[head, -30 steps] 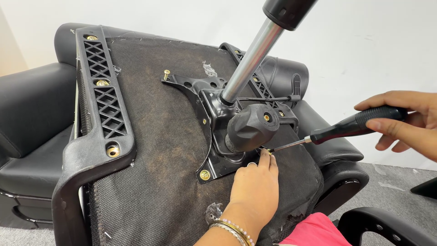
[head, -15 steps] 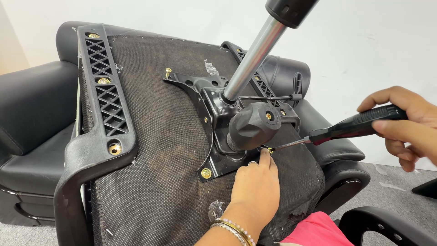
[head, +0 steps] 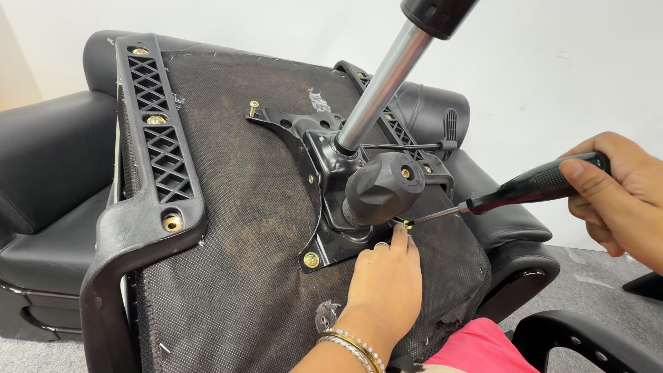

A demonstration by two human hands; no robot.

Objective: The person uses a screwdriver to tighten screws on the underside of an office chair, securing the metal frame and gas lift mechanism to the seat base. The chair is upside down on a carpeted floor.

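An office chair seat (head: pixel 242 207) lies upside down, its dark fabric underside facing me. A black metal mechanism plate (head: pixel 324 173) with a black knob (head: pixel 380 186) and a chrome gas cylinder (head: pixel 380 83) is mounted on it. My right hand (head: pixel 615 193) grips the black handle of a screwdriver (head: pixel 525 188), whose tip meets a brass screw (head: pixel 409 224) at the plate's right corner. My left hand (head: pixel 383 283) rests on the fabric, fingertips steadying that screw. Bangles circle my left wrist.
Brass screws sit at the plate's near corner (head: pixel 311 260) and far corner (head: pixel 253 106). A black armrest bracket (head: pixel 155 138) runs along the left. The seat rests on a black sofa (head: pixel 48 179). A black chair base arm (head: pixel 587 342) lies bottom right; the wall is white.
My right hand has shifted its grip and turned on the screwdriver handle. The tip stays on the screw and my left hand keeps its place.
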